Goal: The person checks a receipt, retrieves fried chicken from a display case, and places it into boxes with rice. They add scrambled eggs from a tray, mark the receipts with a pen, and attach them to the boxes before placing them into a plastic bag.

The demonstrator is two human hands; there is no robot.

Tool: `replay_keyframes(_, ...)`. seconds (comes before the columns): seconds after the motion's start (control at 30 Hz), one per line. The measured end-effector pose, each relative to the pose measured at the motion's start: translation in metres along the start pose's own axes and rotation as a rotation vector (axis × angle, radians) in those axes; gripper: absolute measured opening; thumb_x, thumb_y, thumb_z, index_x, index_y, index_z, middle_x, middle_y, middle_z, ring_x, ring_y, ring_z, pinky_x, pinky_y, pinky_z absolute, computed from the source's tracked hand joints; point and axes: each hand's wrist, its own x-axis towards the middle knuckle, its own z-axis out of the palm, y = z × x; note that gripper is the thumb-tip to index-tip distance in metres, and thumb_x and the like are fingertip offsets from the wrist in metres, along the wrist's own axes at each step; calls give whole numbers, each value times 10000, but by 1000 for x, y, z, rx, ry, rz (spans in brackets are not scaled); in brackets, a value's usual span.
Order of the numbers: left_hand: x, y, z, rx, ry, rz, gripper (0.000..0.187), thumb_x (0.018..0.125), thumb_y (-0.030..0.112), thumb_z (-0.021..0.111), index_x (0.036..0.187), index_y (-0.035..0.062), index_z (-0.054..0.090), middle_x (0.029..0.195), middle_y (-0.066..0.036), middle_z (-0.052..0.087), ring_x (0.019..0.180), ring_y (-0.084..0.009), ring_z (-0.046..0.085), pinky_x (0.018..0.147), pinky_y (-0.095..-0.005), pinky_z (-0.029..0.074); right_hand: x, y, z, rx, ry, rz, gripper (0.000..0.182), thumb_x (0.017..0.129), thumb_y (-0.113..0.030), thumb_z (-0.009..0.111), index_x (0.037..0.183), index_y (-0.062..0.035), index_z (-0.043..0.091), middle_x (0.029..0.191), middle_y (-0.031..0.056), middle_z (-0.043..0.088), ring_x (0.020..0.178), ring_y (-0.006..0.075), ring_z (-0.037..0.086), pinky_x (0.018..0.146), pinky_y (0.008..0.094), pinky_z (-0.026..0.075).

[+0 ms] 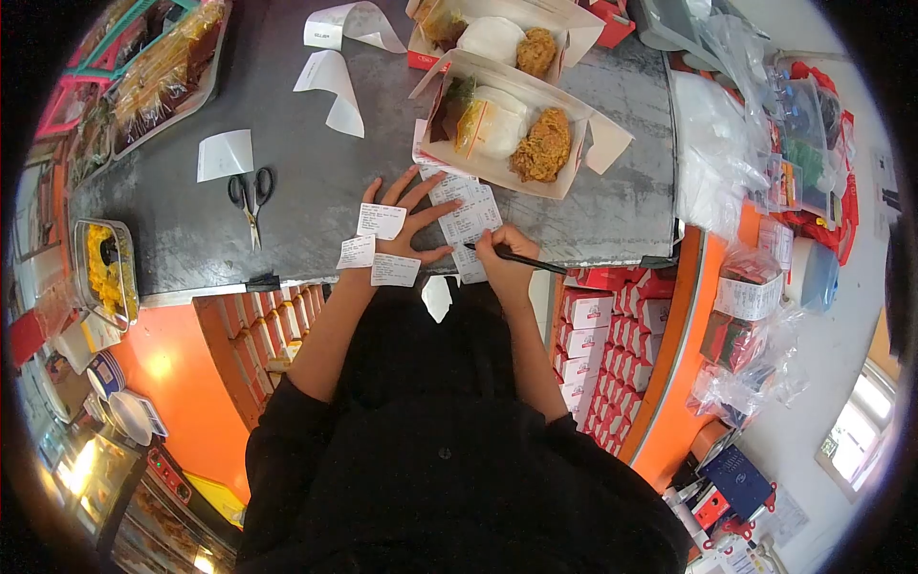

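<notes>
My left hand (413,226) lies flat on the dark counter with its fingers spread. Three small printed labels (381,221) rest on the back of that hand and its wrist. Under its fingertips is the edge of a long printed receipt (474,212). In my right hand (509,275) is a black pen (534,261), its tip at the receipt. Just beyond the receipt stands an open meal box (521,178) with fried chicken (543,148), white rice (497,126), a sauce packet and greens. A second open box (585,29) with similar food sits behind it.
Scissors (251,209) lie at the left beside a curled paper slip (226,155). More paper strips (330,91) are farther back. A glass dish of yellow food (107,273) stands at the left edge, plastic bags (717,153) at the right. Folded boxes (585,340) fill shelves below.
</notes>
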Motion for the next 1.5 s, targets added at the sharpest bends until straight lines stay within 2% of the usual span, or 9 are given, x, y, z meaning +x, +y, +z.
replay_keyframes(0.37, 0, 1, 1, -58, 4, -22, 612, 617, 502, 713, 1190, 390, 529, 1405, 40, 342, 1308, -217, 277, 1055, -537, 122, -1, 3, -9, -13, 19, 19, 222, 722, -13, 629, 576, -21, 462, 498, 0, 448, 471, 51, 376, 439, 233, 329)
replay_keyframes(0.53, 0, 1, 0, -2, -21, -12, 619, 631, 531, 691, 1206, 386, 514, 1394, 26, 350, 1309, -236, 272, 1028, -587, 206, -8, 4, -12, 12, -32, 28, 205, 718, -7, 626, 585, -22, 472, 511, -5, 465, 494, 37, 391, 451, 222, 341)
replay_keyframes(0.87, 0, 2, -1, 2, -22, -3, 627, 634, 527, 692, 1217, 392, 503, 1397, 20, 346, 1310, -240, 270, 1027, -584, 208, -5, 0, -17, -83, 15, 3, 209, 712, -11, 623, 575, -15, 465, 491, -1, 445, 494, 36, 388, 450, 233, 341)
replay_keyframes(1.13, 1, 3, -3, 21, -39, -17, 611, 653, 514, 684, 1222, 388, 500, 1395, 21, 351, 1312, -229, 267, 1036, -570, 205, 2, -1, -27, -66, -184, 55, 211, 711, -10, 604, 572, -9, 446, 518, 13, 476, 483, 57, 397, 461, 242, 335)
replay_keyframes(1.2, 0, 4, -3, 15, -40, -17, 610, 654, 516, 683, 1222, 387, 500, 1396, 22, 348, 1313, -227, 266, 1037, -572, 203, 4, -1, -37, -45, 24, -91, 209, 712, 7, 589, 572, -13, 435, 560, 21, 505, 475, 73, 426, 465, 236, 343)
replay_keyframes(1.27, 0, 3, -4, 12, -36, -20, 610, 655, 518, 682, 1222, 386, 500, 1397, 23, 346, 1313, -225, 265, 1038, -573, 202, 11, 4, -55, 295, 181, -4, 143, 755, 4, 568, 652, -14, 470, 589, 36, 524, 480, 84, 455, 472, 240, 361)
replay_keyframes(1.37, -2, 2, -2, 17, -37, -32, 600, 661, 530, 671, 1218, 386, 503, 1395, 26, 349, 1314, -221, 264, 1036, -571, 207, 34, -8, -99, 147, 266, 165, 84, 806, -20, 557, 754, -22, 491, 589, 33, 534, 492, 95, 482, 478, 251, 379)
replay_keyframes(1.43, -3, -1, 4, -17, -32, -12, 609, 668, 501, 681, 1234, 381, 490, 1414, 26, 327, 1318, -226, 265, 1055, -564, 113, 53, -16, -119, -129, 183, 321, 136, 862, -156, 572, 827, -33, 524, 540, 20, 513, 467, 76, 467, 424, 224, 323)
replay_keyframes(1.5, -3, -2, 5, 12, -42, -2, 605, 668, 475, 689, 1232, 376, 492, 1415, 23, 327, 1318, -230, 267, 1055, -562, 118, 69, -17, -130, -255, 87, 211, 161, 868, -176, 564, 853, -18, 539, 534, 26, 513, 460, 80, 467, 423, 239, 329)
